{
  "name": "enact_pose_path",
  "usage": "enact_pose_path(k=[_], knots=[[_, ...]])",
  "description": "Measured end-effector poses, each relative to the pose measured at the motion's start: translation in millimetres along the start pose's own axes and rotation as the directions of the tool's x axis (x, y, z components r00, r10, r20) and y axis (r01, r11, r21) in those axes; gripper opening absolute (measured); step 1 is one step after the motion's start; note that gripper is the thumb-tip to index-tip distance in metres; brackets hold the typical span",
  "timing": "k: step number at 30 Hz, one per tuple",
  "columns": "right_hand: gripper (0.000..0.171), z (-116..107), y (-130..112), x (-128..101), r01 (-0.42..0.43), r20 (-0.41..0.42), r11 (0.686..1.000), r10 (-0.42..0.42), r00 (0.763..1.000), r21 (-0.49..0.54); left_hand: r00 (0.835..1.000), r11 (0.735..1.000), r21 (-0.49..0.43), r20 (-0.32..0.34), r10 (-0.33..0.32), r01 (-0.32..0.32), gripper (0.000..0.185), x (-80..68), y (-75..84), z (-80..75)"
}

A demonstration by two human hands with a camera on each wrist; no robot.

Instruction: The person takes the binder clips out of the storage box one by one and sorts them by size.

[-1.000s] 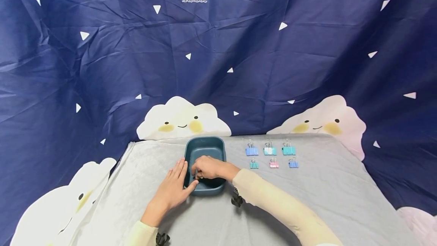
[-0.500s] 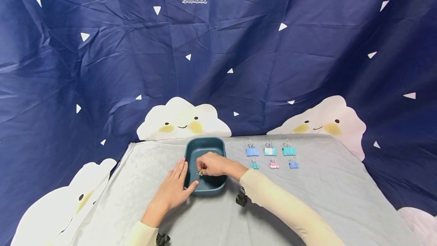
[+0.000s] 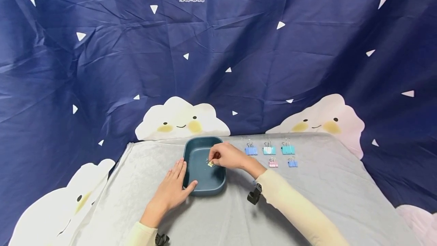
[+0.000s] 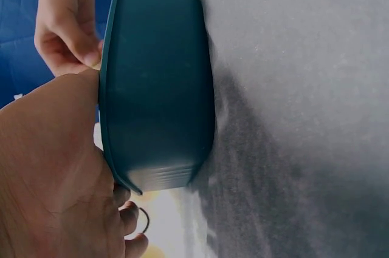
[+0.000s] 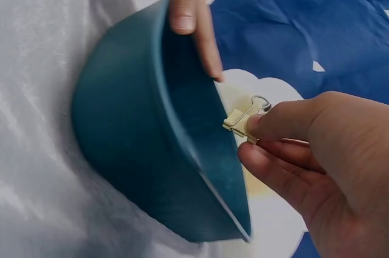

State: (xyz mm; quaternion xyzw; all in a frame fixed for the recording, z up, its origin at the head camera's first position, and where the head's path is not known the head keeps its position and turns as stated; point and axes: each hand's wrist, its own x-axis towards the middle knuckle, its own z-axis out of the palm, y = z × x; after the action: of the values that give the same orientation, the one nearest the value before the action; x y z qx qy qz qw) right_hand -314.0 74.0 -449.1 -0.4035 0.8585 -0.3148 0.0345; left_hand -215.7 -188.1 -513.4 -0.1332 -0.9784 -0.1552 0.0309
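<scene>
Grey velvety cloth [image 3: 324,200] is spread over the table in the lower half of the head view. At lower left of centre, the left hand [image 3: 170,191] is laid flat on that cloth with fingers straight and together, reaching up the frame from a cream sleeve; its thumb is hooked over the near rim of the dark teal rectangular plastic tray [image 3: 201,181], and the fingers are pressed along the tray's left wall. In the left wrist view the palm [image 4: 48,173] is seen against the tray's outer wall [image 4: 158,88]. Nothing is gripped by this hand.

Just right of it, the right hand [image 3: 227,155] is held above the tray's right part, the forearm slanting down to the lower right of the frame. Its fingers are curled, and a small pale yellow binder clip with wire handles [image 3: 210,163] is pinched between thumb and forefinger; in the right wrist view the clip [image 5: 243,119] is seen clear of the tray's inside, just over its rim [image 5: 182,118].

Further right, at mid-frame, five coloured binder clips [image 3: 269,150] are set out on the cloth in two rows, well apart from the left hand and near the right wrist. Behind the table a navy cloud-printed backdrop [image 3: 102,67] is hung.
</scene>
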Motion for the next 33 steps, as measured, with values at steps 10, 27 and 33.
enact_pose_path(k=[10, 27, 33], knots=[[0.011, -30, 11, -33, -0.049, -0.124, 0.998, 0.054, 0.991, 0.039, 1.0, 1.0, -0.003, 0.0, -0.005, 0.005, 0.091, 0.1, -0.8, -0.5], [0.009, -65, 34, -106, -0.163, -0.252, 0.985, 0.173, 0.952, 0.06, 1.0, 1.0, -0.005, -0.016, 0.008, -0.008, 0.092, 1.2, -1.0, 1.4], [0.006, -68, 46, -136, -0.221, -0.248, 0.969, 0.243, 0.938, 0.113, 1.0, 1.0, -0.01, -0.014, 0.009, -0.009, 0.092, 0.4, -0.6, 1.9]])
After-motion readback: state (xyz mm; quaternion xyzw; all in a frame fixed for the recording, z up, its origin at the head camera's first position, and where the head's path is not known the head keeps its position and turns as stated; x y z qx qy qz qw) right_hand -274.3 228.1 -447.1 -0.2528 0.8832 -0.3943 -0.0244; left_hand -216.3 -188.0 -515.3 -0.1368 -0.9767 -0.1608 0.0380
